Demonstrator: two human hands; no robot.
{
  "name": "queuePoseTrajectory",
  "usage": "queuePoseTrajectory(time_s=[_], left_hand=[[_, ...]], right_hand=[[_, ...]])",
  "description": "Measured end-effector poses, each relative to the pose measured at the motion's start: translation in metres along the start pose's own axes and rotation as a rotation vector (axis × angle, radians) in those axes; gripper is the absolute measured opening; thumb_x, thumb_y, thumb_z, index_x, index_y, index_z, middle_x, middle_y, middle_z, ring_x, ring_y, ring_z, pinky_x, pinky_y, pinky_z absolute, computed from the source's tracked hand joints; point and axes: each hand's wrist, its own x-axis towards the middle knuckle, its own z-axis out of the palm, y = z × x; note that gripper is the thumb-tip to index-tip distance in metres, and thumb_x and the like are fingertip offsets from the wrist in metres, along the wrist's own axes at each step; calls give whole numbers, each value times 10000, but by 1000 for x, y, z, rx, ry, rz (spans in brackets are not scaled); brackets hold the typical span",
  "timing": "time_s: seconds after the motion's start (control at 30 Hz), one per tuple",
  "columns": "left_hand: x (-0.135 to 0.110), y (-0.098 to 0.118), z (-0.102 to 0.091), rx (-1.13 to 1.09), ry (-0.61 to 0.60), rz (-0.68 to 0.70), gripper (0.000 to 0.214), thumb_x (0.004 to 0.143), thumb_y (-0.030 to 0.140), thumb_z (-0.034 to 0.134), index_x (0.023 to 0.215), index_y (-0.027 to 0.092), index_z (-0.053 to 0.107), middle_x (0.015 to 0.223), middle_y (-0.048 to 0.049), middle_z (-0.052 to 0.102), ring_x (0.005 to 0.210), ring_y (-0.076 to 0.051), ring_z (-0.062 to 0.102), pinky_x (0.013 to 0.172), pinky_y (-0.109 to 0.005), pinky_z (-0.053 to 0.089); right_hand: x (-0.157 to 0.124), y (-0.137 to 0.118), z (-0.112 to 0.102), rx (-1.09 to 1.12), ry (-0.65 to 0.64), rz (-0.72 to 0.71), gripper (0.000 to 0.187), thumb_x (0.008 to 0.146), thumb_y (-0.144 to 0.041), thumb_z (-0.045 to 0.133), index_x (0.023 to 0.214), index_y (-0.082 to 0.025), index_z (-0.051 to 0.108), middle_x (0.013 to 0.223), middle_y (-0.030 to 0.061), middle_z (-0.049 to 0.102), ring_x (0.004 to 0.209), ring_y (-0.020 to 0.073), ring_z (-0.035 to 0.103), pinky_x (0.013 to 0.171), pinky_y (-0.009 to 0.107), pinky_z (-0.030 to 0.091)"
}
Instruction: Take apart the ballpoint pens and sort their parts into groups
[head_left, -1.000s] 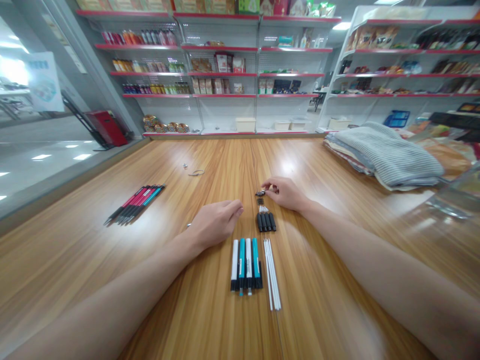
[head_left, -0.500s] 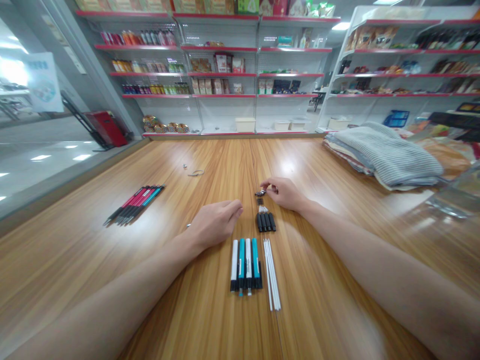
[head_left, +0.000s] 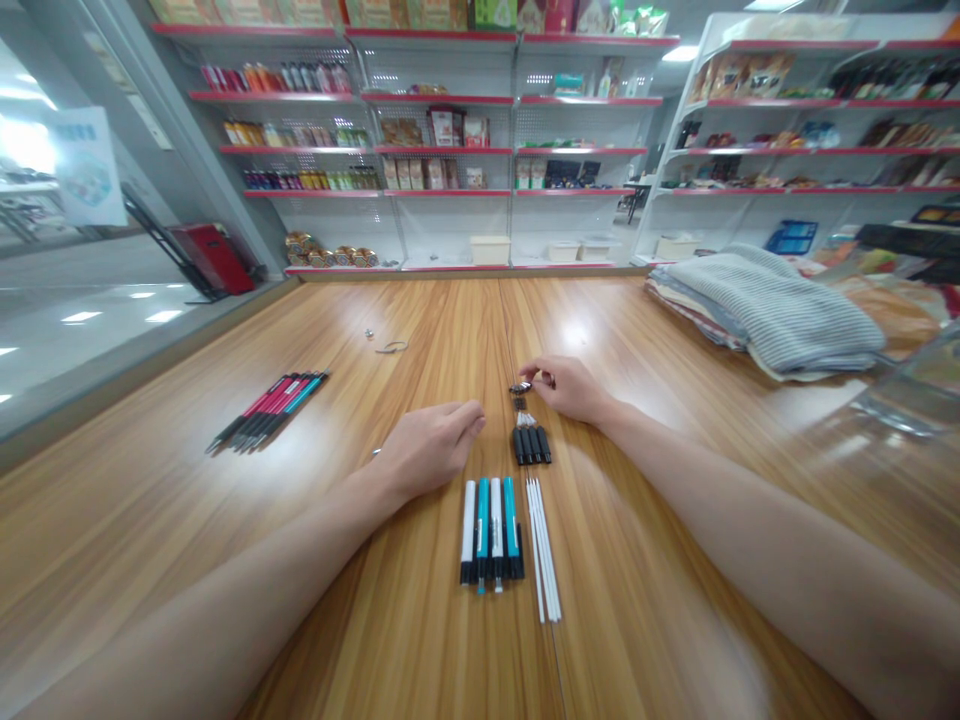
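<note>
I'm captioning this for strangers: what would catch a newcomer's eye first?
Likely the row of white and turquoise pen barrels, front centre on the table, with thin white rods just right of it. Next, the pink and blue pens at the left, then the right hand, close by small dark parts.

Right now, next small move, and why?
I'd probably have the right hand square up the small dark parts: its fingertips are at them, and they look bunched, though too small to be sure. The grips and refills nearer the wearer lie side by side.
</note>
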Motion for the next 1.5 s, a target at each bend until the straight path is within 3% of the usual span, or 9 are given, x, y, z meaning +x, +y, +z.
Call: queuePoseTrajectory(time_s=[0.37, 0.57, 0.83, 0.97, 1.03, 1.13, 1.27, 1.37, 1.5], left_hand=[[1, -1, 0, -48, 10, -20, 278, 975, 335, 314, 939, 208, 559, 849, -37, 643, 777, -175, 614, 670, -275, 432], [1, -3, -1, -131, 147, -74, 279, 964, 290, 348, 1046, 180, 592, 974, -75, 624, 909, -189, 599, 810, -300, 469], [0, -6, 5, -146, 191, -54, 431, 923, 172, 368, 1341, 153, 470, 1003, -98, 558, 882, -171, 568, 799, -286, 484], [-1, -10, 7, -125, 145, 9, 514, 898, 99, 363, 1384, 245, 441, 923, -50, 553, 789, -139, 542, 753, -265, 472], [-1, -11, 9, -105, 134, 78, 591, 864, 44, 355, 1408, 271, 404, 902, -41, 555, 794, -145, 531, 760, -278, 470], [0, -9, 11, -101, 151, 218, 712, 803, -19, 347, 1473, 209, 266, 977, -75, 575, 893, -180, 524, 819, -330, 475], [-1, 0, 13, -111, 155, 326, 684, 848, 16, 367, 1489, 157, 171, 1016, -98, 615, 904, -194, 539, 820, -361, 488], [-3, 8, 11, -98, 176, 380, 535, 919, 122, 413, 1434, 163, 278, 993, -82, 642, 865, -185, 557, 791, -344, 487], [-3, 17, 5, -122, 216, 397, 260, 955, 206, 418, 1195, 147, 499, 916, -66, 631, 808, -159, 550, 744, -293, 469]], right_hand=[[0, 0, -1, 21, -7, 18, 323, 753, -48, 493, 1004, -167, 657, 874, 29, 680, 678, 120, 574, 647, 228, 434], [0, -1, -3, 40, 76, 51, 291, 763, -62, 492, 975, -155, 668, 846, 35, 677, 695, 125, 585, 651, 231, 442], [-3, 17, -10, 260, 274, 328, 247, 748, -187, 541, 953, -139, 670, 732, 31, 651, 637, 134, 566, 603, 245, 436], [-18, 13, -17, 394, 399, 507, 267, 758, -251, 531, 956, -118, 651, 687, 27, 612, 526, 113, 464, 489, 238, 348], [-29, -5, -21, 354, 383, 463, 238, 771, -281, 552, 924, -128, 651, 689, 23, 589, 547, 118, 454, 503, 246, 350], [-49, -47, -28, 158, 328, 254, 281, 785, -308, 603, 1027, -165, 620, 822, 35, 590, 637, 140, 473, 577, 273, 390], [-64, -97, -27, 7, 247, 4, 330, 817, -311, 610, 1109, -166, 561, 930, 73, 583, 885, 214, 522, 777, 348, 435], [-63, -110, -19, -74, 104, -136, 212, 842, -352, 606, 933, -163, 577, 874, 72, 586, 863, 218, 504, 783, 357, 421], [-58, -106, -14, -134, 75, -158, 214, 913, -323, 529, 767, -169, 558, 737, 49, 561, 739, 183, 465, 697, 325, 388]])
